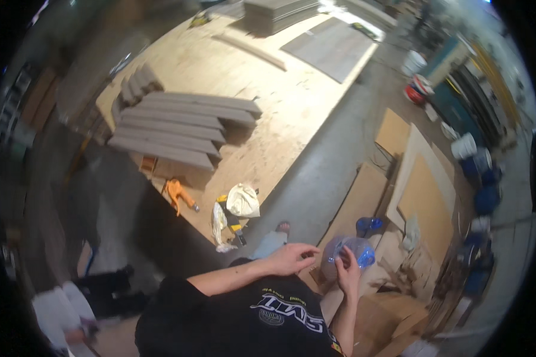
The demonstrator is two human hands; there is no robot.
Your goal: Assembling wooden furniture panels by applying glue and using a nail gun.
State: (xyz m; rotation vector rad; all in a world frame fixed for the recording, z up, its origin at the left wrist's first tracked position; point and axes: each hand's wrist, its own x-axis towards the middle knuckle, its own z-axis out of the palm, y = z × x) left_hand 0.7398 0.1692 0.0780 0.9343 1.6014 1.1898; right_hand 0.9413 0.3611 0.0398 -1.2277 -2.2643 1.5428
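My left hand (295, 259) is in front of my chest, its fingers loosely bent and a gap beside the thumb, with nothing visible in it. To its right, my right hand (348, 271) is raised with thumb and forefinger apart. Just behind the right hand lies a large clear bluish plastic water jug (330, 268); whether the fingers touch it I cannot tell. On the near table corner sit a cream cloth bag (243, 200), a yellow-and-black tool (236, 226), a crumpled white wrapping (218, 221) and an orange gun-shaped tool (177, 195).
The wooden table (286, 128) carries grey-brown slats with angled ends (173, 128), a thin strip (250, 51), a grey panel (333, 46) and stacked boards (277, 15). At right are leaning sheets (426, 190), a cardboard box (393, 318) and buckets (463, 146). Another person (62, 309) is at lower left.
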